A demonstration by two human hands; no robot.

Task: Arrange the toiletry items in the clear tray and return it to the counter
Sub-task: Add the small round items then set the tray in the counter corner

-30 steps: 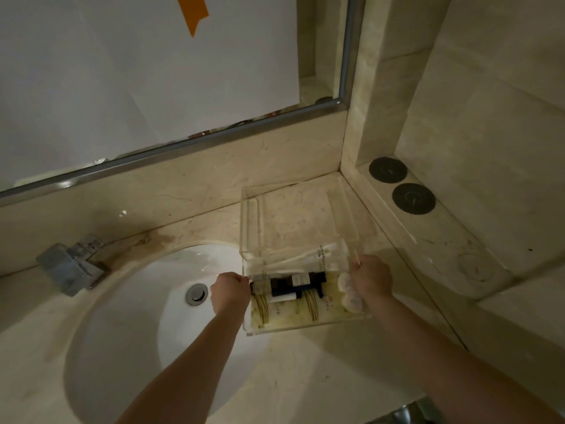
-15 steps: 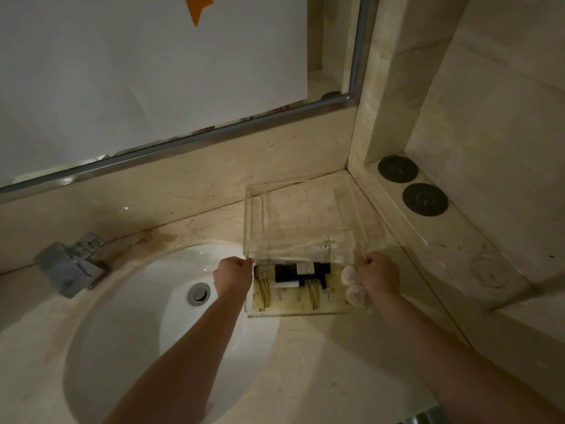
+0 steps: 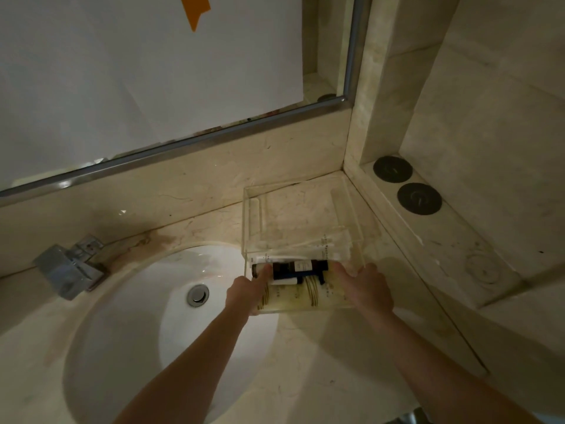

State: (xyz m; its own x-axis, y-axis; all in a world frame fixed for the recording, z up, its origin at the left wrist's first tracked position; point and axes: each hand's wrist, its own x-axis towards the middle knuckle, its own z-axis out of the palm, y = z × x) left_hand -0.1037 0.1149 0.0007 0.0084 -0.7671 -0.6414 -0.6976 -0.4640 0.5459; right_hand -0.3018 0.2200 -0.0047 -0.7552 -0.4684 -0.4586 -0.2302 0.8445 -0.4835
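the tray (image 3: 302,209) sits in the worktop's (image 3: 351,377) back right corner, by the sink (image 3: 137,301). bottles (image 3: 293,296) lie packed at its near end. left hand (image 3: 246,293) and right hand (image 3: 368,290) lie relaxed on them, gripping nothing. seems nearly finished; only final tidying left.
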